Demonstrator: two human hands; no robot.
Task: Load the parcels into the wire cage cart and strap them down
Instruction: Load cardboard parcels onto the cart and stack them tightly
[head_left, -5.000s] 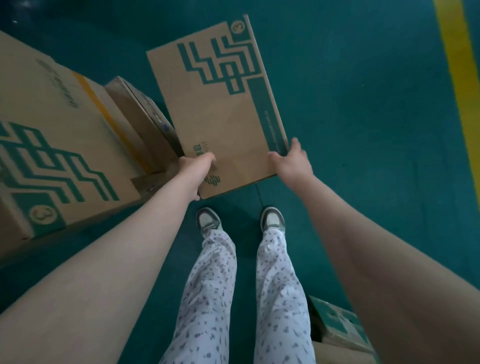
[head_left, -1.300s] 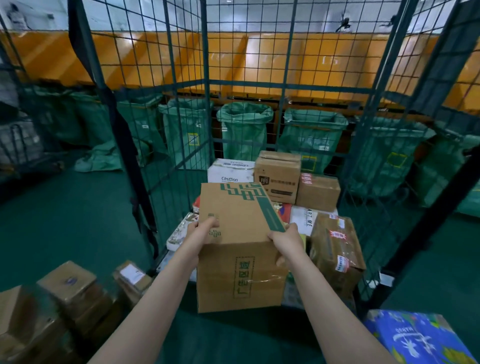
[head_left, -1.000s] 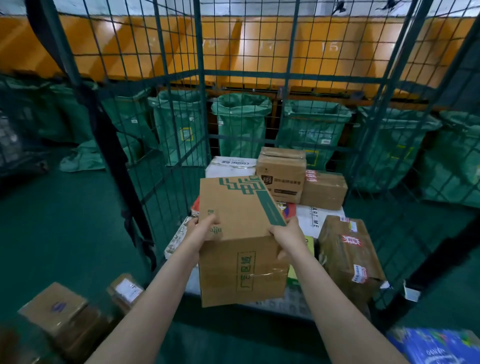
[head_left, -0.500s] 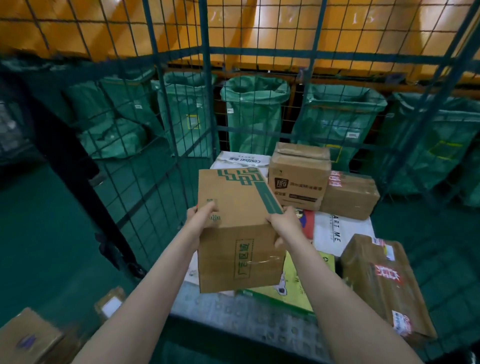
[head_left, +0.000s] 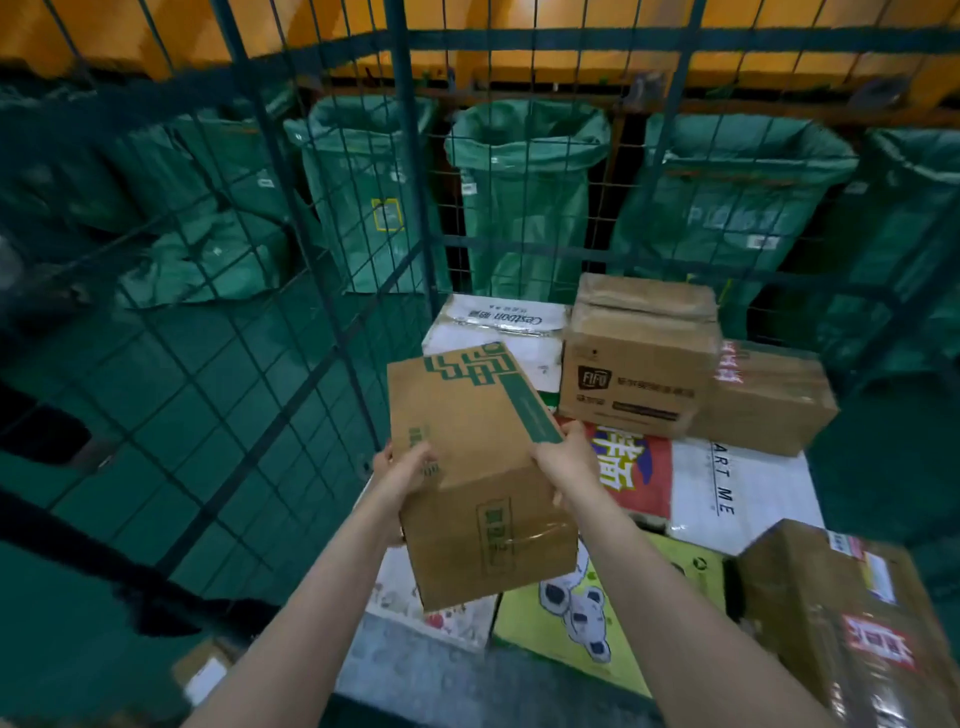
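Your left hand (head_left: 402, 467) and right hand (head_left: 569, 460) grip the brown corrugated cardboard box with the green key-pattern print (head_left: 467, 415) from opposite sides, thumbs over its top face, the other fingers mostly hidden behind it. It hangs tilted in the air inside the green wire cage cart (head_left: 322, 270), just above the parcels there and not yet set down. Held high up like this, it looks fairly light, and the board seems stiff. The clear tape across its front face may be slick, so keep your hold on bare board at the side edges. Below your hands lie a flat white printed parcel (head_left: 415, 597) and a flat yellow-green carton with cartoon figures (head_left: 597, 608). Judge that footing as uneven and possibly soft. Beyond your right hand stands a brown carton with a black logo (head_left: 639, 364). The cart's mesh wall runs close beside your left hand, so the room on that side is tight. Green sacks (head_left: 524, 197) hang behind the cage.
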